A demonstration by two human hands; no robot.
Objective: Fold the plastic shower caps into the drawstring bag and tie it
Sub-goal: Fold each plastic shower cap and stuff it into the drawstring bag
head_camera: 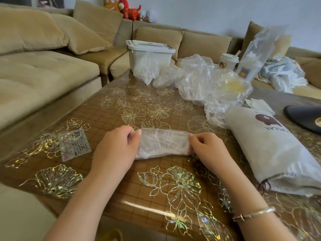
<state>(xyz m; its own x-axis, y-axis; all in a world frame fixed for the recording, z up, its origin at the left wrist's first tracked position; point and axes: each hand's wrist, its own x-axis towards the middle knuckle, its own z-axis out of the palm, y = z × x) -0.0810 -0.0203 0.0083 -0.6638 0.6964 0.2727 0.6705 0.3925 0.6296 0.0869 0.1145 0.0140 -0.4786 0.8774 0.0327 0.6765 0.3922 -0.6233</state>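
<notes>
- Left hand (119,145) pinches the left end of the folded cap (163,143), fingers curled over its top edge, thumb hidden behind.
- Right hand (207,145) pinches the right end the same way — bracelet (253,214) on that wrist.
- Cap is a flat, clear, oblong bundle, lying on the table (121,188) between the two hands, near the front middle.
- Bag (271,153) lies on its side to the right of the cap, well clear of it, mouth toward the near edge; dark cord (264,186) ends stick out at the mouth. Brown bear print and part of a word on the cloth.
- Loose caps (199,82) — crumpled clear pile across the far side of the table, one with yellow inside.
- White bin (149,53) with lid at the far edge, behind the pile.
- Cup (227,60) and tall clear pouch (255,54) at far right.
- Small card (73,145) flat on the table, left of the left hand.
- Dark round thing (304,117) at right edge, cut off.
- Sofa (43,66) wraps round behind; plush toys (126,8) on its back.
</notes>
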